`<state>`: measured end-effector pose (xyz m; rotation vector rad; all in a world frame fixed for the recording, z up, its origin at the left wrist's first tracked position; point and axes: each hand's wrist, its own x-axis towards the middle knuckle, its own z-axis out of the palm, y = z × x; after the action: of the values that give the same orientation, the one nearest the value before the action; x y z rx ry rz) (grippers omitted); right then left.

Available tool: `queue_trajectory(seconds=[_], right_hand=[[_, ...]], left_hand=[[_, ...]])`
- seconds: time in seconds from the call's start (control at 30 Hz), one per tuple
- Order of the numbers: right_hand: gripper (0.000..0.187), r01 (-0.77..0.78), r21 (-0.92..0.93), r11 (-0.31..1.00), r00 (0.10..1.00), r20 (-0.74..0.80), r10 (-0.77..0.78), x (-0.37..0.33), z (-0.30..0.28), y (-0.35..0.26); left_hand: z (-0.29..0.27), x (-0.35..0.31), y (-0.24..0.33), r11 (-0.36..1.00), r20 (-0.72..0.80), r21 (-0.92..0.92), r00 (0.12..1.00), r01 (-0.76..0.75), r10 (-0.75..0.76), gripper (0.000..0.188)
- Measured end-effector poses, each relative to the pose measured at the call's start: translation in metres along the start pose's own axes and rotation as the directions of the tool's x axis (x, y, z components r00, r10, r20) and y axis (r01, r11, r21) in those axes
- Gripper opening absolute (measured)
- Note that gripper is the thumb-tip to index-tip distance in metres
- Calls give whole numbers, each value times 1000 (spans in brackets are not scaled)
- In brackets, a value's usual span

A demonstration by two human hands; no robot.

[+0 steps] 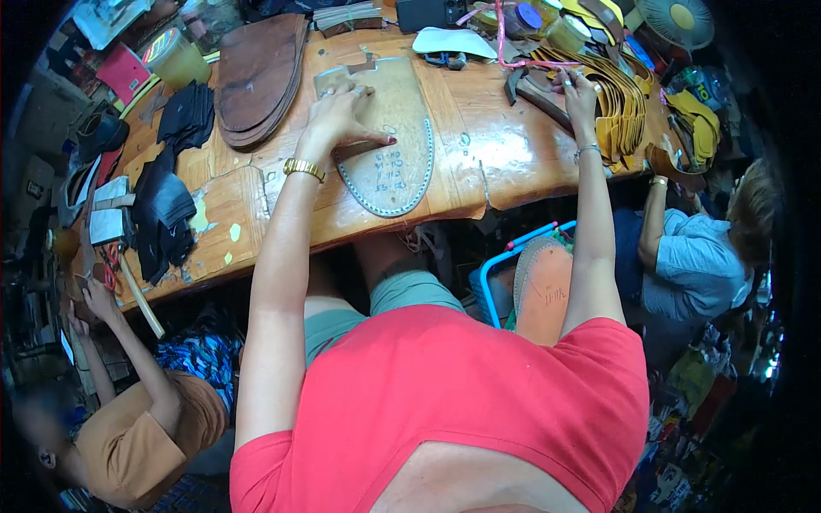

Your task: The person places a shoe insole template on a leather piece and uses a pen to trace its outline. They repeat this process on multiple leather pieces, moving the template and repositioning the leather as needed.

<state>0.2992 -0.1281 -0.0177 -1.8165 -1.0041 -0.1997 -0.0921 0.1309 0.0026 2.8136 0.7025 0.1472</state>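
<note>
My left hand (342, 118) lies with spread fingers on a tan, round-ended sole-shaped template (409, 111), pressing it to the wooden table. Small holes run along the template's curved edge, and handwriting marks its face. My right hand (579, 96) is farther right, fingers bent together beside a pink cord (539, 63); what they hold, if anything, is too small to make out. Just left of that hand lies a hammer (545, 101) with a dark head and a wooden handle. Stacked yellow leather strips (622, 111) fan out at its right.
Brown leather pieces (258, 81) lie stacked left of the template, near black pieces (186, 115). Jars (175, 60) and a white sole-shaped piece (454, 43) stand toward the back. Co-workers sit at left (150, 427) and right (693, 256). A blue-framed stool (483, 286) is below the table edge.
</note>
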Motion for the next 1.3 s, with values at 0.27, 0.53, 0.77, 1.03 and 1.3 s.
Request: queue_trajectory(seconds=[0.27,0.53,0.77,1.03,1.3], right_hand=[[32,-160,52,986,987,11,160,10,15,39],[28,-142,-137,980,986,-102,129,7,22,37],[34,-87,-230,969,991,-119,61,10,19,62],[33,-167,-116,979,985,-51,162,6,21,36],[32,-44,-278,960,989,-151,2,6,22,43]], left_hand=[[5,1,-4,1000,-65,4,998,-24,24,106],[-1,1,-1,1000,-2,-14,1000,-13,13,102],[4,3,-4,999,-58,1,998,-38,38,107],[1,0,0,1000,-50,3,999,-7,7,108],[1,1,-1,1000,-38,-7,999,-20,20,106]])
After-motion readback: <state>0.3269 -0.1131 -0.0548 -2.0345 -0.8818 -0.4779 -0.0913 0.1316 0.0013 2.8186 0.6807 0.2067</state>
